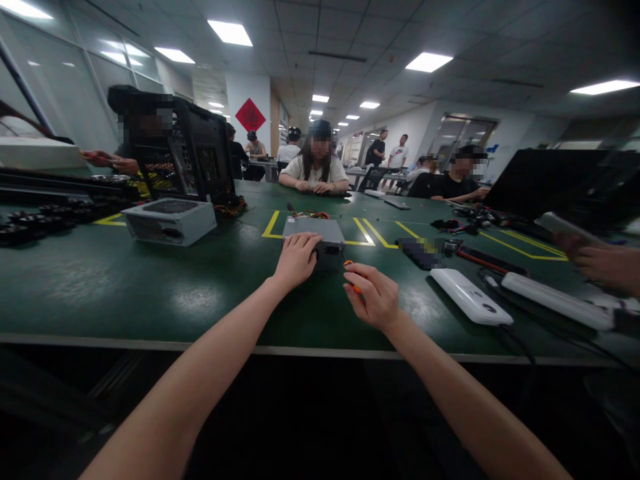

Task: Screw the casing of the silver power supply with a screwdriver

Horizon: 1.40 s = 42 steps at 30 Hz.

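Note:
A grey computer power supply (325, 231) lies on the green table in front of me, its cables bunched behind it. My left hand (296, 261) holds it at the left, with fingers laid over the top and the thumb down by the front face. In my right hand (374, 297) is a screwdriver (349, 265) with an orange handle, gripped between thumb and fingers. Its thin shaft points at the right front corner of the power supply; whether the tip sits in a screw is too small to tell.
Another power supply (170, 221) and an open black computer case (183, 147) stand to the left. On the right lie a white power strip (470, 295), a dark phone (421, 253) and cables. A person (316, 163) sits opposite; a co-worker's hand (607, 263) shows at right.

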Each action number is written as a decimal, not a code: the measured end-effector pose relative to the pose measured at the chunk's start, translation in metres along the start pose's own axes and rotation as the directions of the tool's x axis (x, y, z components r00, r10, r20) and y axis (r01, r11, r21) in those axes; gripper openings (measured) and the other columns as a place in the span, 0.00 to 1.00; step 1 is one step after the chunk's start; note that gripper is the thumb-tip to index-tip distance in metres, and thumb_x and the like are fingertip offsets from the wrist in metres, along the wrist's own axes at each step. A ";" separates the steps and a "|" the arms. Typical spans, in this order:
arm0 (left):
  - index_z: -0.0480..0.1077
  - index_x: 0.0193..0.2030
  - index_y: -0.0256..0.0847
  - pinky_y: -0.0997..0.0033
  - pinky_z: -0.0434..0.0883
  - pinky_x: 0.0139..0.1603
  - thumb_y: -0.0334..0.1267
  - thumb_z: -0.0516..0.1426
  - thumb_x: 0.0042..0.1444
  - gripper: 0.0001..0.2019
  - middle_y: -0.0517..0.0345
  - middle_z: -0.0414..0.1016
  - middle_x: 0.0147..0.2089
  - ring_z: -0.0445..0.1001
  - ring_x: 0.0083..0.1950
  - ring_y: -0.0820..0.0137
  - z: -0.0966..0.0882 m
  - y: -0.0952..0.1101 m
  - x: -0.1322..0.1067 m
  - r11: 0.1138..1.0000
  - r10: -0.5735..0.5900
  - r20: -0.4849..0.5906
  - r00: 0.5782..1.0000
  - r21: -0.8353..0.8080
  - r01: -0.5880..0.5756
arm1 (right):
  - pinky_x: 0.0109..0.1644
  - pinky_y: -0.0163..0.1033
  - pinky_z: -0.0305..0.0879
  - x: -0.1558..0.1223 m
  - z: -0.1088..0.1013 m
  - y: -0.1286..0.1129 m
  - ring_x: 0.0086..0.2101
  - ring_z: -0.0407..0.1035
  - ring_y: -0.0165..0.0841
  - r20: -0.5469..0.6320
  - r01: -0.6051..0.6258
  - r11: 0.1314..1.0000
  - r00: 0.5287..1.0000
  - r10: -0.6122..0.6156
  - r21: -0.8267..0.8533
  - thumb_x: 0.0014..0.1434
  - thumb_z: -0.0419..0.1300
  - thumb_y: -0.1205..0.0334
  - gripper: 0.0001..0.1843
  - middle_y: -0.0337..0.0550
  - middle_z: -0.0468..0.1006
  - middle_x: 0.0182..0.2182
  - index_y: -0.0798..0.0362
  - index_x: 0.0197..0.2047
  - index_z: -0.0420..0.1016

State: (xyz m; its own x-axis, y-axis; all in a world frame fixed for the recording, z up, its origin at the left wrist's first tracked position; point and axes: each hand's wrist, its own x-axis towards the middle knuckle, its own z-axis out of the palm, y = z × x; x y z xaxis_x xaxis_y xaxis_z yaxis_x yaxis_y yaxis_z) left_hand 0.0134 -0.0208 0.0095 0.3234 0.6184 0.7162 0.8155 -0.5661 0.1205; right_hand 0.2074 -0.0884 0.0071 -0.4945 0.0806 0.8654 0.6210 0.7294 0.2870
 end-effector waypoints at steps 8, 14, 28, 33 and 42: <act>0.61 0.54 0.44 0.61 0.56 0.57 0.31 0.49 0.54 0.19 0.56 0.65 0.55 0.60 0.56 0.64 0.000 0.000 0.000 1.000 0.001 -0.002 1.000 0.004 -0.001 | 0.36 0.34 0.68 -0.001 0.001 0.000 0.42 0.69 0.33 0.001 -0.034 0.999 0.999 0.034 0.007 0.56 0.53 0.67 0.18 0.51 0.71 0.43 0.53 0.50 0.58; 0.62 0.54 0.44 0.59 0.57 0.57 0.31 0.48 0.54 0.19 0.56 0.65 0.55 0.60 0.56 0.63 -0.002 0.003 0.001 1.000 -0.013 0.008 1.000 0.021 0.013 | 0.33 0.32 0.64 0.000 -0.001 0.001 0.34 0.68 0.30 -0.016 -0.045 0.992 0.999 0.043 -0.114 0.55 0.55 0.64 0.13 0.46 0.71 0.38 0.51 0.45 0.64; 0.62 0.53 0.44 0.61 0.56 0.57 0.31 0.48 0.55 0.18 0.56 0.64 0.55 0.60 0.56 0.64 0.000 0.002 0.001 1.000 -0.002 -0.003 1.000 0.031 0.002 | 0.43 0.38 0.66 0.002 -0.003 0.005 0.42 0.68 0.33 -0.027 -0.060 0.990 0.998 0.057 -0.126 0.54 0.55 0.68 0.19 0.51 0.68 0.47 0.50 0.50 0.58; 0.61 0.54 0.44 0.61 0.56 0.57 0.31 0.48 0.55 0.19 0.56 0.64 0.55 0.60 0.56 0.63 0.001 0.002 0.001 0.999 -0.002 0.003 1.000 0.034 0.001 | 0.40 0.38 0.66 0.002 -0.001 0.004 0.39 0.69 0.34 -0.068 -0.101 0.981 0.994 0.090 -0.166 0.52 0.57 0.67 0.17 0.49 0.72 0.41 0.51 0.46 0.60; 0.61 0.54 0.43 0.62 0.56 0.57 0.31 0.48 0.54 0.19 0.56 0.64 0.55 0.60 0.55 0.65 0.002 0.000 0.000 0.999 0.015 -0.015 1.000 0.035 -0.014 | 0.39 0.34 0.64 0.000 -0.006 0.007 0.37 0.69 0.30 -0.049 -0.114 0.961 0.993 0.105 -0.250 0.53 0.57 0.66 0.13 0.45 0.74 0.38 0.51 0.43 0.61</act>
State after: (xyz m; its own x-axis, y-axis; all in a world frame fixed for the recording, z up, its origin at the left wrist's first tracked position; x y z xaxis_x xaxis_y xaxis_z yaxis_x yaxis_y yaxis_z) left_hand 0.0145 -0.0197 0.0088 0.3280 0.6017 0.7283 0.8273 -0.5551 0.0860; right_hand 0.2153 -0.0869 0.0121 -0.3968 0.1234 0.9096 0.8055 0.5221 0.2805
